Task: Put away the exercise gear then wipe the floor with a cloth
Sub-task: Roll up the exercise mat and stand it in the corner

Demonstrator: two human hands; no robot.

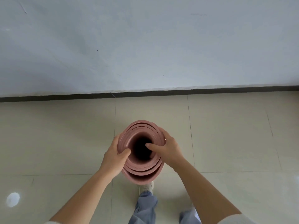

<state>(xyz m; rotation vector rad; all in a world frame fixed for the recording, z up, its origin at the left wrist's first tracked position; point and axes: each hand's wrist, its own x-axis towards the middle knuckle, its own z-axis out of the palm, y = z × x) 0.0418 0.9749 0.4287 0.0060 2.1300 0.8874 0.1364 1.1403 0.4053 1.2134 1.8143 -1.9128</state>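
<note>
Rolled pink mat [142, 173] stands on end on the tiled floor [64, 135], seen from above, loose coils around a dark hollow core. Left hand [115, 156] grips the outer coils, thumb over the rim. Right hand [168, 147] grasps the opposite side, thumb hooked into the core. Shoe [146, 188] just beside the mat's base. Wall [145, 46] ahead.

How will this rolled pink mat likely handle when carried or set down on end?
The mat likely springs loose: its coils gape and telescope. Upright on its narrow end, it may tip. Thick foam-like edges suggest it's light, squashy.
</note>
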